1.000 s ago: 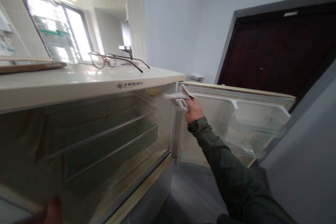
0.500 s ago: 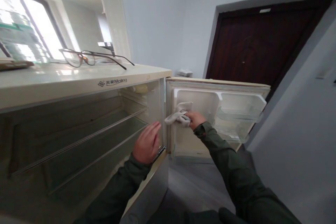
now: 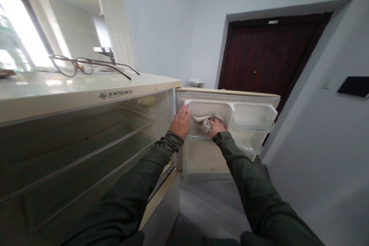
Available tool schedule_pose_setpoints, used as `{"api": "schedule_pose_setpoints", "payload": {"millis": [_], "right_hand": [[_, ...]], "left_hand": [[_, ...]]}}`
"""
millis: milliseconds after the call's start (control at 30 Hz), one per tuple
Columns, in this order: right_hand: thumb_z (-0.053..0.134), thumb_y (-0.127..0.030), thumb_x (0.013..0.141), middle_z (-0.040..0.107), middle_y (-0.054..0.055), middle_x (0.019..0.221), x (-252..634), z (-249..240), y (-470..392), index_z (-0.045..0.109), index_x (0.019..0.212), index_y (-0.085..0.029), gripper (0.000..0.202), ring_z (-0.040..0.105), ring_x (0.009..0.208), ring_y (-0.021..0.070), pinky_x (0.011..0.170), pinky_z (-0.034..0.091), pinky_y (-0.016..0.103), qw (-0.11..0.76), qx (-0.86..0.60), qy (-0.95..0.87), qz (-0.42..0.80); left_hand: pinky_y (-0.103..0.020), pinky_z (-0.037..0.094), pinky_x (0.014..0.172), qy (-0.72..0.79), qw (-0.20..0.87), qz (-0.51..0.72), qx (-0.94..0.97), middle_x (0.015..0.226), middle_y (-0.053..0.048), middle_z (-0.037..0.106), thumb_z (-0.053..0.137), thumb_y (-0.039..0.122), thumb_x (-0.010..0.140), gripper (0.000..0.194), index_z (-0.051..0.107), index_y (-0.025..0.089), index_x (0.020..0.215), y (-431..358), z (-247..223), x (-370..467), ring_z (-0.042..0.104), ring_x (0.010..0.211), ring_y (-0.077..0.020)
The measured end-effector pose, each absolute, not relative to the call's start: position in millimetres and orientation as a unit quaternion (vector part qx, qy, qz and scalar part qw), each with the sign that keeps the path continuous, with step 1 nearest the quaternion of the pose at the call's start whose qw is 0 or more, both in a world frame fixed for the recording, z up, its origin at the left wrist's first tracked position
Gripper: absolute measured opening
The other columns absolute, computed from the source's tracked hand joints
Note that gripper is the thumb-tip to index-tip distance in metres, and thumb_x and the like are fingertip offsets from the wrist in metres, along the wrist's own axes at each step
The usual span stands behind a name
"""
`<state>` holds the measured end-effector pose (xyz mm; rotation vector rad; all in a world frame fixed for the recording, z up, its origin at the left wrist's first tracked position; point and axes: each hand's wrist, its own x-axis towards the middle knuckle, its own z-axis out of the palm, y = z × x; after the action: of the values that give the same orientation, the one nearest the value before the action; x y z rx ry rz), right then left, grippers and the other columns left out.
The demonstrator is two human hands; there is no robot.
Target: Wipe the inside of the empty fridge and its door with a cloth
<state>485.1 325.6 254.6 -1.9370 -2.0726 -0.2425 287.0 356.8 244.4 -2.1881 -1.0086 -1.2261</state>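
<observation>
Pale grey-blue painted walls [image 3: 173, 15] are lit by a bright window [image 3: 20, 38], and a dark brown wooden door [image 3: 268, 57] is set above a grey floor [image 3: 207, 207].

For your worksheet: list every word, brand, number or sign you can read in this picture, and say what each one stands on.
"Meling", after a small logo and two characters too small to read: on the front top edge of the fridge.
A small mark low on the inside of the fridge door: too small to read.
Nothing readable on the cloth, the glasses or the dark door.
</observation>
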Motion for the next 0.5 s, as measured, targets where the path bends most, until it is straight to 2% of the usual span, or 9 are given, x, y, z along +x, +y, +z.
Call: {"api": "schedule_pose_setpoints", "payload": {"millis": [67,133,200,267,333,400,500], "right_hand": [[0.049,-0.034,0.096,0.057,0.013,0.136,471,251,329,0.056,0.142,-0.021,0.048,0.056,0.118,0.0246,0.103,0.042,0.032,0.131,-0.609,-0.781,-0.045],[0.051,-0.029,0.094,0.06,0.01,0.132,458,254,332,0.059,0.138,-0.023,0.045,0.056,0.118,0.0239,0.103,0.042,0.032,0.11,-0.569,-0.813,-0.046],[0.051,-0.025,0.092,0.058,0.011,0.134,451,260,332,0.059,0.139,-0.023,0.048,0.056,0.117,0.0269,0.101,0.044,0.036,0.097,-0.598,-0.792,-0.067],[0.048,-0.022,0.09,0.056,0.012,0.137,456,263,326,0.057,0.14,-0.023,0.051,0.055,0.116,0.0294,0.098,0.046,0.04,0.134,-0.652,-0.74,-0.093],[0.043,-0.02,0.089,0.053,0.014,0.142,469,256,315,0.057,0.14,-0.021,0.053,0.052,0.121,0.0299,0.102,0.044,0.042,0.246,-0.673,-0.686,-0.128],[0.041,-0.025,0.09,0.05,0.017,0.144,483,236,301,0.06,0.136,-0.015,0.051,0.047,0.13,0.0306,0.109,0.039,0.045,0.417,-0.65,-0.616,-0.158],[0.041,-0.041,0.088,0.047,0.019,0.145,489,187,280,0.052,0.139,-0.014,0.059,0.038,0.14,0.0321,0.111,0.039,0.05,0.663,-0.585,-0.462,-0.072]], "left_hand": [[-0.044,0.042,0.116,-0.362,0.228,-0.457,-0.78,0.147,-0.02,0.051,0.042,0.005,0.086,0.051,0.058,0.005,0.135,358,241,287,0.045,0.14,-0.0283],[-0.043,0.042,0.116,-0.364,0.235,-0.46,-0.775,0.146,-0.019,0.052,0.043,0.006,0.087,0.053,0.055,0.005,0.138,358,240,288,0.046,0.14,-0.0281],[-0.042,0.042,0.116,-0.36,0.24,-0.463,-0.774,0.145,-0.019,0.053,0.042,0.006,0.087,0.053,0.055,0.004,0.138,358,239,287,0.047,0.139,-0.0284],[-0.041,0.042,0.116,-0.354,0.239,-0.465,-0.775,0.145,-0.02,0.053,0.041,0.007,0.088,0.053,0.054,0.003,0.138,359,239,286,0.047,0.139,-0.0279],[-0.042,0.041,0.117,-0.35,0.228,-0.466,-0.78,0.145,-0.021,0.052,0.039,0.007,0.089,0.053,0.053,0.002,0.14,361,239,285,0.046,0.14,-0.0273],[-0.043,0.041,0.117,-0.346,0.218,-0.465,-0.785,0.147,-0.022,0.05,0.038,0.007,0.09,0.053,0.051,0.002,0.141,363,238,285,0.044,0.141,-0.0269],[-0.043,0.043,0.116,-0.335,0.232,-0.471,-0.782,0.146,-0.022,0.051,0.039,0.006,0.088,0.054,0.051,0.002,0.141,364,236,285,0.046,0.14,-0.0271]]}}
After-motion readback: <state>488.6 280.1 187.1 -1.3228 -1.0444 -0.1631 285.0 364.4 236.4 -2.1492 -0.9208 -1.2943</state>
